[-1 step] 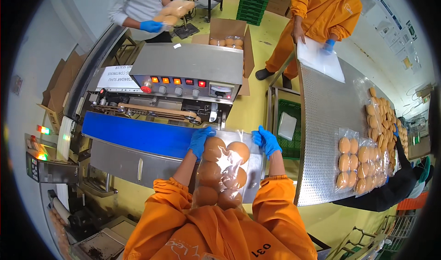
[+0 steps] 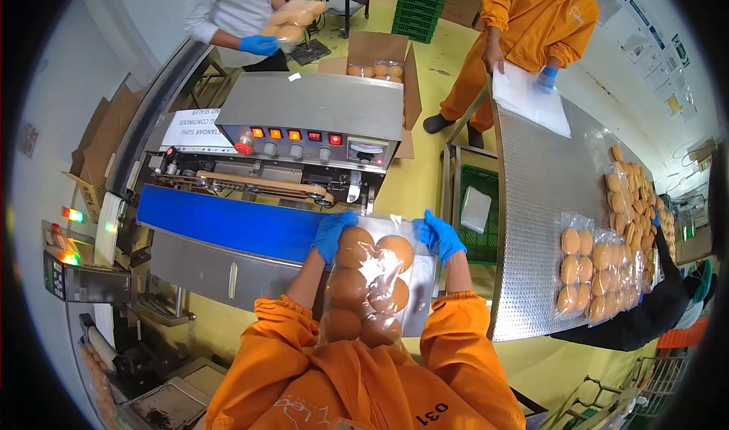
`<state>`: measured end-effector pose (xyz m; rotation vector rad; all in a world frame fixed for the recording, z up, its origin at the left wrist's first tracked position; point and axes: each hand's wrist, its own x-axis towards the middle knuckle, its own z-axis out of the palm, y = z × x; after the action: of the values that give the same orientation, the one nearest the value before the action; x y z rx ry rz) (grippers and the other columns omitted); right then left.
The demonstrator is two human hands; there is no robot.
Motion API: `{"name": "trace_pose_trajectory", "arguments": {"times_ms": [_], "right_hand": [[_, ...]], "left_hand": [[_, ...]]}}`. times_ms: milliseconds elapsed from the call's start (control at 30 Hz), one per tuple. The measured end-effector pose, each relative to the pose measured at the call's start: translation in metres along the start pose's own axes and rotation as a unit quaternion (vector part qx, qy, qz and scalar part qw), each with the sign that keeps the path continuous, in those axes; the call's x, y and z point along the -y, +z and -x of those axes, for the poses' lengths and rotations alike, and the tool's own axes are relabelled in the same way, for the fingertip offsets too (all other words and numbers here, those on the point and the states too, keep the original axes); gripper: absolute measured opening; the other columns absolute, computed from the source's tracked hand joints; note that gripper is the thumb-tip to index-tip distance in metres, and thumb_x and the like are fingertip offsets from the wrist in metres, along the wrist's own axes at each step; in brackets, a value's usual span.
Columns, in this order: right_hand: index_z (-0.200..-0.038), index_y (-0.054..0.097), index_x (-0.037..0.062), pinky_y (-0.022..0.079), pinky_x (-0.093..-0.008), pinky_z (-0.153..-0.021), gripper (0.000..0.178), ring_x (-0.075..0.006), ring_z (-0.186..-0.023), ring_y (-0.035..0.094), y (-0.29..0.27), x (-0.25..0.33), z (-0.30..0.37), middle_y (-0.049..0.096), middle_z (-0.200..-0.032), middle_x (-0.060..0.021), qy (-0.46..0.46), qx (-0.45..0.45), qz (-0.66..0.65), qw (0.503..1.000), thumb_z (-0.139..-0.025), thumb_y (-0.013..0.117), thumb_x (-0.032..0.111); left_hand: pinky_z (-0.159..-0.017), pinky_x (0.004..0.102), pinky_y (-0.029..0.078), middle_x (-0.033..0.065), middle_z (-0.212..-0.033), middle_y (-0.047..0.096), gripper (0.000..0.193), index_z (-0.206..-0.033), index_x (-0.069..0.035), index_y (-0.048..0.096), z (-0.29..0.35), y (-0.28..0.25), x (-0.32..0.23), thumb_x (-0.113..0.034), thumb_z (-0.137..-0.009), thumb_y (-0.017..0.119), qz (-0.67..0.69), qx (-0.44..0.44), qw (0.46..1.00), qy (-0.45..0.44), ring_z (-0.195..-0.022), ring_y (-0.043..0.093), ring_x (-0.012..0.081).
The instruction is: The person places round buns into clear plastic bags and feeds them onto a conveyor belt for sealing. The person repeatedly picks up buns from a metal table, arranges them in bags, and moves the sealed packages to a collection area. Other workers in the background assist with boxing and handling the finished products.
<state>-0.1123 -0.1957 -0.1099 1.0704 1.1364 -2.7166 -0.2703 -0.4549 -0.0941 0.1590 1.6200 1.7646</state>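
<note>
A clear plastic bag of round brown buns (image 2: pixel 348 287) lies in front of me, its top end toward the sealing machine (image 2: pixel 307 111). My left hand (image 2: pixel 332 234), in a blue glove, is closed on the bag's upper left corner, beside the end of the blue conveyor belt (image 2: pixel 228 219). On the other side, my right hand (image 2: pixel 442 236), also gloved in blue, pinches the upper right corner. The bag's top edge is stretched between both hands. Beneath it shows a metal plate (image 2: pixel 419 293).
To the right, a metal table (image 2: pixel 524 278) carries bagged buns (image 2: pixel 575 270) and loose ones. A co-worker in orange (image 2: pixel 524 20) handles plastic sheets (image 2: pixel 528 99) there. Behind the machine, a person in white (image 2: pixel 228 8) holds a bun pack (image 2: pixel 292 23) near an open carton (image 2: pixel 410 88).
The person in white has shifted the bun pack slightly to the right. My hands and the bag are almost unmoved.
</note>
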Motion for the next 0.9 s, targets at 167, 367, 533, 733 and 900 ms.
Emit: {"name": "trace_pose_trajectory", "arguments": {"times_ms": [167,367,533,733,900], "right_hand": [[-0.106,0.054,-0.003,0.051,-0.0331,-0.076,0.032,-0.023,-0.083,0.062,0.015,-0.016,-0.012,0.062,-0.095,-0.0135,-0.017,0.012,0.091,0.996,-0.088,0.052,0.023],[-0.09,0.057,-0.0017,0.05,-0.0318,-0.065,0.026,-0.0202,-0.071,0.06,0.052,-0.029,-0.023,0.062,-0.084,-0.0121,-0.08,-0.074,-0.033,0.993,-0.089,0.05,0.024],[-0.084,0.057,0.0003,0.051,-0.0334,-0.063,0.023,-0.02,-0.069,0.059,0.044,-0.026,-0.012,0.062,-0.083,-0.0121,-0.196,-0.165,-0.045,0.966,-0.088,0.051,0.022],[-0.083,0.055,0.0013,0.051,-0.0332,-0.062,0.02,-0.02,-0.067,0.059,0.049,-0.021,0.007,0.061,-0.077,-0.012,-0.254,-0.228,-0.055,0.938,-0.086,0.056,0.021],[-0.084,0.056,0.0009,0.051,-0.0322,-0.062,0.02,-0.0193,-0.067,0.059,0.037,-0.036,-0.005,0.062,-0.079,-0.012,-0.271,-0.219,-0.054,0.936,-0.085,0.057,0.021]], "left_hand": [[-0.074,0.0265,0.048,0.007,-0.091,0.065,0.022,-0.095,-0.001,0.064,-0.013,-0.015,0.004,-0.017,-0.081,0.06,0.015,0.013,0.998,-0.06,-0.079,0.059,0.0141],[-0.075,0.0267,0.047,0.0057,-0.092,0.063,0.022,-0.095,-0.002,0.063,-0.011,-0.021,-0.011,-0.019,-0.083,0.058,0.047,0.02,0.998,-0.045,-0.082,0.058,0.0132],[-0.074,0.0254,0.047,0.0044,-0.091,0.063,0.019,-0.092,-0.002,0.064,-0.008,0.01,-0.015,-0.018,-0.083,0.055,0.094,-0.003,0.995,-0.035,-0.082,0.057,0.0123],[-0.068,0.026,0.048,0.0053,-0.084,0.064,0.019,-0.091,-0.001,0.065,-0.001,0.016,0.005,-0.012,-0.081,0.052,-0.001,-0.068,0.996,0.054,-0.074,0.059,0.0134],[-0.062,0.028,0.048,0.0088,-0.077,0.065,0.016,-0.08,0.001,0.065,-0.007,0.001,-0.004,-0.011,-0.078,0.055,0.033,-0.071,0.995,0.056,-0.067,0.059,0.0144]]}}
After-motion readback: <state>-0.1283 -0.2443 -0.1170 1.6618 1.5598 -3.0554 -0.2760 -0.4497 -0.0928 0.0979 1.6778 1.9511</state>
